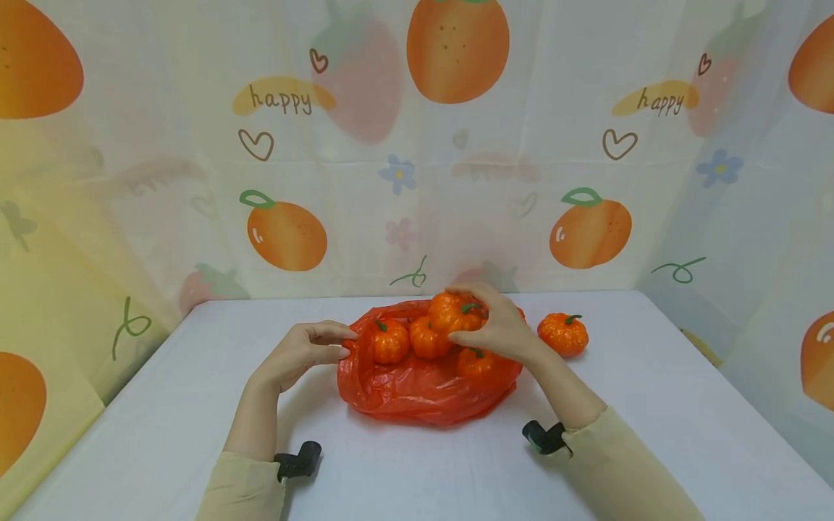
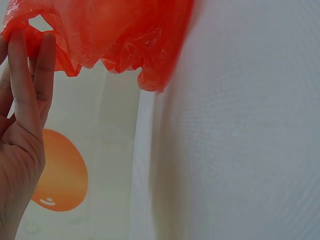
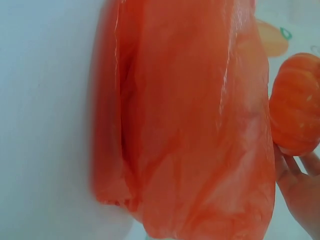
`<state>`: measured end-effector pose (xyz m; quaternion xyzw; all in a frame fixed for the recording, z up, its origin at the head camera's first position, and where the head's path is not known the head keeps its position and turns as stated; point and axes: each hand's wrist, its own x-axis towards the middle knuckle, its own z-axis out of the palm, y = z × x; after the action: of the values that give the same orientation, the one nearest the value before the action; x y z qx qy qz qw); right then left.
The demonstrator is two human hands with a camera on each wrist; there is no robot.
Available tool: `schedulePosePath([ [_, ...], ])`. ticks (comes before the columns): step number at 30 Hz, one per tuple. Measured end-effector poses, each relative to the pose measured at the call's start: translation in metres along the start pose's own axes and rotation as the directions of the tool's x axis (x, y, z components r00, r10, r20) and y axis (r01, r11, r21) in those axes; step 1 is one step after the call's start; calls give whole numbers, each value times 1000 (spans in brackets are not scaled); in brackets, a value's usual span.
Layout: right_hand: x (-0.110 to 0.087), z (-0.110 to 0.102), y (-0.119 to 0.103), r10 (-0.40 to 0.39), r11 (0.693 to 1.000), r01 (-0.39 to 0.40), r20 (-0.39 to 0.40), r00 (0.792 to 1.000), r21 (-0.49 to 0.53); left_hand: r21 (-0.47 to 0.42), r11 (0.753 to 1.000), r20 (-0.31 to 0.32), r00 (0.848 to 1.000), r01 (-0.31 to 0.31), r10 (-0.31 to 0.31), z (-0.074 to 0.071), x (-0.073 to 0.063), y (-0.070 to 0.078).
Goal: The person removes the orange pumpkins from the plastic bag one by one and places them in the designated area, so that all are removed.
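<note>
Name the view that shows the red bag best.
The head view: it frames the red bag and the pumpkins inside. The left wrist view shows only a crumpled part; the right wrist view, one side close up.

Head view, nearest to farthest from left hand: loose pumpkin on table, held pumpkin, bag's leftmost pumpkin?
1. Leftmost pumpkin: in red bag, just right of left hand.
2. Held pumpkin: in right hand, farther right.
3. Loose pumpkin: on table, right of the bag.

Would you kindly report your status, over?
Left hand holding red bag by its edge. Right hand gripping pumpkin over bag. Another pumpkin outside bag. No obstruction visible.
</note>
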<state>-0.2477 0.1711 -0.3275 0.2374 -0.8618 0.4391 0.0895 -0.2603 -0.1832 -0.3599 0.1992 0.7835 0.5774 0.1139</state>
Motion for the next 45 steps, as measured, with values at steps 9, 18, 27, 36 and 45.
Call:
schedulePosePath([
  [9,0,-10,5,-4,1000,3,-16,1000,-8,0,1000,-2,1000,-1,1,-1,0,-1],
  [18,-4,-21,13,76,997,-77,-49,996,-19,-6,1000,1,1000,-5,5,-1,0,-2],
  [27,-10,-34,21,105,993,-111,-95,990,-52,2,1000,-3,1000,-3,3,-1,1,-2],
  [36,-17,-46,33,141,989,-146,-124,982,-36,11,1000,-8,1000,4,-4,-1,1,-2],
  [45,-23,-56,40,150,984,-167,-205,967,-68,7,1000,-9,1000,3,-3,-1,1,-1],
])
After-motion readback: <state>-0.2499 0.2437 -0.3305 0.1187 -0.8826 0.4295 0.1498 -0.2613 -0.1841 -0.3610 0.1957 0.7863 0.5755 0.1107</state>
